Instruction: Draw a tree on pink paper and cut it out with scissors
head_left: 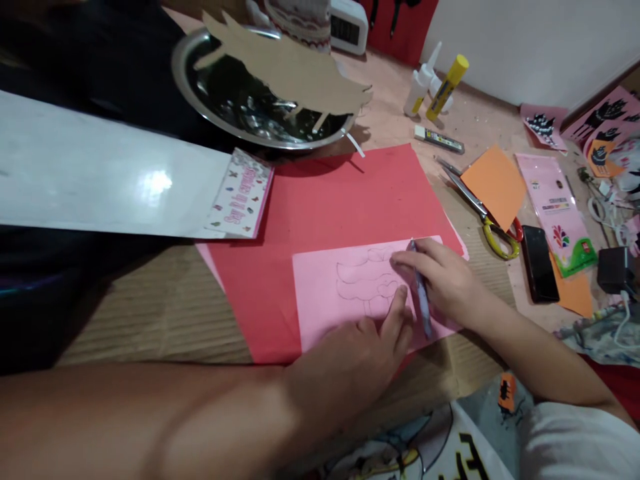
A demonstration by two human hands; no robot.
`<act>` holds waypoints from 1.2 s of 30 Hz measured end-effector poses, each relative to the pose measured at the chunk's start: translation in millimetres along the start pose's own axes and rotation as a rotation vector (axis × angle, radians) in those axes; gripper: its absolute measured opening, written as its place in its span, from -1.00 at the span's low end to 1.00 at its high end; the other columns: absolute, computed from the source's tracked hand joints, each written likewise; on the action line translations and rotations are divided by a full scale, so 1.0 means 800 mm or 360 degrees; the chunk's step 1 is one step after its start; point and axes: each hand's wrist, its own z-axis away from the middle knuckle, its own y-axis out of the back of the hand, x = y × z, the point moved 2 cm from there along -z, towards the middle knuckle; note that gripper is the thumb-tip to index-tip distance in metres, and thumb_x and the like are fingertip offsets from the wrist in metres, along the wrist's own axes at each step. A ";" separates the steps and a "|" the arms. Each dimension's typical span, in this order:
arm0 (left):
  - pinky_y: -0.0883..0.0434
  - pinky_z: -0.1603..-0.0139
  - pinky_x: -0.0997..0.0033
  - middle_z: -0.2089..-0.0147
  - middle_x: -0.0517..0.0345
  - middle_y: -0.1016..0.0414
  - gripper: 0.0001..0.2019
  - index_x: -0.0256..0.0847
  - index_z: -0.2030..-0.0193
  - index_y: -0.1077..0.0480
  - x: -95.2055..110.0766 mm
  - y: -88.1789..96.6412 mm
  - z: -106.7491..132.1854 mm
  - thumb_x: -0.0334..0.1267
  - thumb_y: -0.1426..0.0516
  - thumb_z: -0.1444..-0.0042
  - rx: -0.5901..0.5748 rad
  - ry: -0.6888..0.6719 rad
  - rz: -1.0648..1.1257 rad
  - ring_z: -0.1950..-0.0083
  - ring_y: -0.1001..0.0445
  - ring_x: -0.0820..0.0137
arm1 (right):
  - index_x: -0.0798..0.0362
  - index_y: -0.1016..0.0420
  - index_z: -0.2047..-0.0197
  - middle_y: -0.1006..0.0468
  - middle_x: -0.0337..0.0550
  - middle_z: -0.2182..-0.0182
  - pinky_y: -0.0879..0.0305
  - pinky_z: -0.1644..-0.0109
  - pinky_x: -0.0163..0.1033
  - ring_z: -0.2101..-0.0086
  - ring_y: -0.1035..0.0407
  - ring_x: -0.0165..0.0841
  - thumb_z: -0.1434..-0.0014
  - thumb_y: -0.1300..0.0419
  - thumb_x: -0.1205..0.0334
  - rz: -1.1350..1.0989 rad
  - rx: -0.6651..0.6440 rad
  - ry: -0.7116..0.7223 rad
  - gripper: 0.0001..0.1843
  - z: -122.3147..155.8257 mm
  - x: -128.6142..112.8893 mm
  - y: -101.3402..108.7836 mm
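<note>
A pink sheet of paper [320, 293] with pencil-like line drawing on it lies on a larger red sheet [340, 200]. The drawing shows wavy outlines, with short straight lines below. My left hand [357, 353] rests on the lower part of the pink sheet, its index finger stretched out onto the drawing and the other fingers partly bent. My right hand [445, 280] is at the sheet's right side, fingertips touching the paper near the drawing's top right. A slim bluish-purple pen [421, 300] slants under its fingers, gripped in the hand. The pen's tip is not clear.
Beyond the red sheet stands a metal bowl [183, 67] with a cardboard animal cutout [300, 73] across it. A glue bottle [419, 90], a yellow glue stick [447, 87], scissors [470, 193], orange paper [495, 187] and a phone [540, 263] lie rightward. A white board [100, 173] extends from the left.
</note>
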 end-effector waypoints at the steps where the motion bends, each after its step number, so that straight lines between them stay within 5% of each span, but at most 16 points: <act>1: -0.48 0.54 0.39 -0.47 -0.55 -0.35 -0.47 -0.36 -0.44 -0.36 0.001 -0.002 0.000 -0.43 -0.16 -0.34 -0.0012 -0.0004 -0.0024 0.39 -0.65 0.31 | -0.05 -0.56 -0.06 -0.59 -0.06 0.15 -0.48 0.12 -0.12 0.17 -0.52 -0.21 -0.51 -0.14 0.22 -0.0007 0.0124 -0.0045 -0.82 -0.003 0.006 0.002; 4: -0.47 0.53 0.41 -0.50 -0.64 -0.24 -0.36 -0.41 -0.52 -0.24 0.001 -0.006 0.000 -0.48 -0.16 -0.30 -0.0012 -0.0014 -0.0052 0.37 -0.65 0.31 | -0.09 -0.55 0.02 -0.63 -0.01 0.05 -0.46 -0.21 0.11 -0.07 -0.54 -0.09 -0.46 -0.23 0.07 -0.0199 0.0484 -0.0244 -0.85 -0.007 0.015 0.016; 6: -0.46 0.53 0.43 -0.47 -0.62 -0.31 -0.39 -0.40 -0.51 -0.26 0.001 -0.005 0.000 -0.50 -0.12 -0.33 -0.0008 -0.0026 -0.0037 0.37 -0.65 0.33 | -0.10 -0.53 0.08 -0.65 -0.03 0.08 -0.46 -0.23 0.16 -0.05 -0.57 -0.08 -0.46 -0.19 -0.08 -0.0628 0.0602 -0.0429 -0.75 -0.006 0.012 0.024; 9: -0.47 0.53 0.42 -0.41 -0.53 -0.43 -0.45 -0.37 -0.48 -0.31 0.001 -0.004 0.000 -0.50 -0.07 -0.36 -0.0014 -0.0049 -0.0043 0.37 -0.66 0.31 | -0.08 -0.50 0.00 -0.71 0.01 0.11 -0.59 -0.05 0.15 0.10 -0.65 -0.11 -0.48 0.07 -0.33 -0.1578 0.0155 -0.0693 -0.45 -0.002 -0.003 0.014; 11: -0.47 0.55 0.39 -0.43 -0.53 -0.41 -0.47 -0.38 -0.46 -0.33 0.001 -0.004 0.001 -0.48 -0.08 -0.36 0.0035 -0.0037 -0.0066 0.39 -0.65 0.30 | -0.08 -0.46 -0.12 -0.69 0.11 -0.07 -0.60 -0.08 0.16 -0.01 -0.64 -0.10 -0.44 0.10 -0.42 -0.1902 -0.0124 -0.0763 -0.35 -0.002 -0.011 0.003; 14: -0.45 0.59 0.36 -0.47 -0.60 -0.32 -0.48 -0.42 -0.44 -0.35 0.003 -0.006 0.003 -0.41 -0.14 -0.36 0.0139 0.0010 -0.0047 0.44 -0.62 0.32 | -0.13 -0.41 -0.15 -0.50 0.08 -0.35 -0.51 -0.24 0.13 -0.27 -0.47 -0.11 -0.31 -0.16 -0.44 -0.1918 0.0098 -0.0740 -0.37 -0.005 -0.007 -0.005; 23: -0.43 0.60 0.42 -0.34 -0.57 -0.50 -0.54 -0.38 -0.37 -0.46 0.004 -0.006 0.001 -0.44 -0.15 -0.34 0.0145 -0.0038 -0.0014 0.47 -0.60 0.34 | -0.12 -0.40 -0.04 -0.53 0.11 -0.26 -0.52 -0.15 0.20 -0.18 -0.51 -0.03 -0.21 -0.12 -0.58 -0.1863 0.0014 -0.0838 -0.29 -0.008 -0.012 -0.007; 25: -0.44 0.61 0.42 -0.33 -0.56 -0.50 -0.52 -0.35 -0.38 -0.45 0.003 -0.006 0.001 -0.45 -0.14 -0.34 0.0140 -0.0041 -0.0009 0.45 -0.62 0.31 | -0.11 -0.43 0.01 -0.55 0.11 -0.17 -0.57 -0.03 0.12 -0.09 -0.54 -0.03 -0.19 -0.12 -0.59 -0.1666 0.0190 -0.0771 -0.28 -0.003 -0.013 -0.006; 28: -0.43 0.65 0.44 -0.39 -0.57 -0.43 -0.56 -0.31 -0.33 -0.51 0.001 -0.003 0.002 -0.43 -0.12 -0.35 0.0110 -0.0059 0.0009 0.48 -0.62 0.32 | -0.09 -0.43 0.22 -0.56 -0.07 0.26 -0.51 0.28 -0.08 0.33 -0.49 -0.21 -0.26 -0.15 -0.49 -0.1338 0.0510 -0.0779 -0.41 0.008 -0.012 -0.003; 31: -0.44 0.64 0.49 -0.32 -0.57 -0.50 -0.53 -0.35 -0.38 -0.46 0.001 -0.003 0.002 -0.41 -0.12 -0.35 0.0122 -0.0053 -0.0014 0.50 -0.60 0.37 | -0.08 -0.42 0.32 -0.40 -0.30 0.52 -0.28 0.47 -0.22 0.56 -0.22 -0.38 -0.35 -0.23 -0.20 -0.1138 0.0406 -0.0916 -0.61 0.012 -0.013 -0.005; 36: -0.49 0.60 0.41 -0.23 -0.54 -0.59 -0.47 -0.43 -0.42 -0.39 0.009 -0.010 0.004 -0.45 -0.10 -0.33 0.0307 0.0049 -0.0059 0.49 -0.60 0.30 | -0.08 -0.38 0.37 -0.43 -0.31 0.52 -0.33 0.43 -0.21 0.50 -0.31 -0.35 -0.19 -0.44 -0.09 -0.1126 0.0146 -0.1006 -0.62 0.006 -0.015 -0.015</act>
